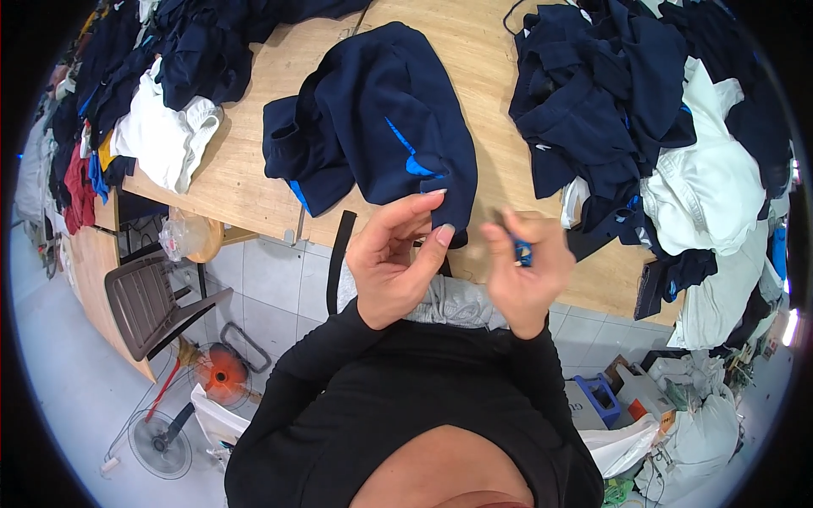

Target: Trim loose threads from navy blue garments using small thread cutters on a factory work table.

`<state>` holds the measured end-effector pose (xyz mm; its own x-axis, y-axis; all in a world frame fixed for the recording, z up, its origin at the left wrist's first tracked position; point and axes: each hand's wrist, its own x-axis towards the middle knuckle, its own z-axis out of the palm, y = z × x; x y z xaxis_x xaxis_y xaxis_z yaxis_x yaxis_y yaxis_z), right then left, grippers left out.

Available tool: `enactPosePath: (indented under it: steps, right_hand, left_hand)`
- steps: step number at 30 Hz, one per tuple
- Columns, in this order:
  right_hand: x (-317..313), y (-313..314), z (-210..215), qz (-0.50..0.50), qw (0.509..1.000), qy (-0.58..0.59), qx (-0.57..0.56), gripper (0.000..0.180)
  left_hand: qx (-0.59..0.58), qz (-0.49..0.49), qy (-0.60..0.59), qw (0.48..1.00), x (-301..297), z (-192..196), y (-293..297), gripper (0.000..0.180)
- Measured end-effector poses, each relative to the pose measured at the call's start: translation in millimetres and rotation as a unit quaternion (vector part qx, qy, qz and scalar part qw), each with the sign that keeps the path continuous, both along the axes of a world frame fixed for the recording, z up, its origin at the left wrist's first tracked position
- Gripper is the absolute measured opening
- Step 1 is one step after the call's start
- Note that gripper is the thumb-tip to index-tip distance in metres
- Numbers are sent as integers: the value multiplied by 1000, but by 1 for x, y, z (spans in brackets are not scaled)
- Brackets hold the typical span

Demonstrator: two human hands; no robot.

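Left hand: [391, 262] center of frame, half-closed, thumb and forefinger bent toward each other with tips apart at the garment's near edge; can't tell if fabric is gripped.
Right hand: [542, 264] just right of center, blurred, fingers curled closed around a small blue object [523, 253]; its type isn't clear.
Navy garment: [381, 110] upper center, lying rumpled on the wooden table [483, 59], near edge at the left fingertips; bright blue curved mark [415, 164] on it.
Upper right: heap of navy clothes [593, 93], white garment [707, 190] beside it.
Upper left: more navy clothes [203, 51], white garment [165, 131] partly under them.
Lower left: brown chair [144, 296], fan with orange center [222, 375] on the floor.
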<state>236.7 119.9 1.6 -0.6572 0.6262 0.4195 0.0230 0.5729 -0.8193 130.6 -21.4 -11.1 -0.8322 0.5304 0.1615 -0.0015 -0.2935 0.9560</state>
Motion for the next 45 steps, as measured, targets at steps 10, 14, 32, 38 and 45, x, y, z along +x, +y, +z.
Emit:
enactPosePath:
  steps: [10,14,32,38,45]
  right_hand:
    - [-8,26,-17,-46,998,-37,-25,11]
    - [49,78,-34,-166,978,-18,-126,18]
    - [50,49,-102,-107,949,-229,-188,21]
    - [43,33,-137,-80,937,-257,-222,27]
    - [54,69,-71,-29,699,132,-702,9]
  left_hand:
    - [-116,-82,35,989,11,-8,11,60]
    - [-203,-237,156,937,7,-26,-2,53]
    - [-332,-99,300,889,-11,-78,24,29]
    - [-424,-86,309,847,-16,-86,14,38]
    - [-456,37,208,864,-34,-100,-22,13]
